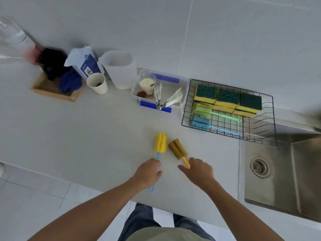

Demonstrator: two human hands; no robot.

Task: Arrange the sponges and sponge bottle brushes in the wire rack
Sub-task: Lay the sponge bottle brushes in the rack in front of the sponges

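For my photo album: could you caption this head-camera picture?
Both hands reach for two sponge brushes on the counter; the wire rack already holds sponges.

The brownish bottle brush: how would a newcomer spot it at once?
Find the wire rack beside the sink. On the counter in front of it lie two brushes; the brownish bottle brush is the right one, orange-handled, under the right hand, unlike the bright yellow, blue-handled neighbour.

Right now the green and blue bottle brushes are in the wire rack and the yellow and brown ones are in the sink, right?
Not quite. The head view shows the yellow bottle brush and brown bottle brush on the countertop, not in the sink. The green bottle brush and blue bottle brush are in the wire rack.
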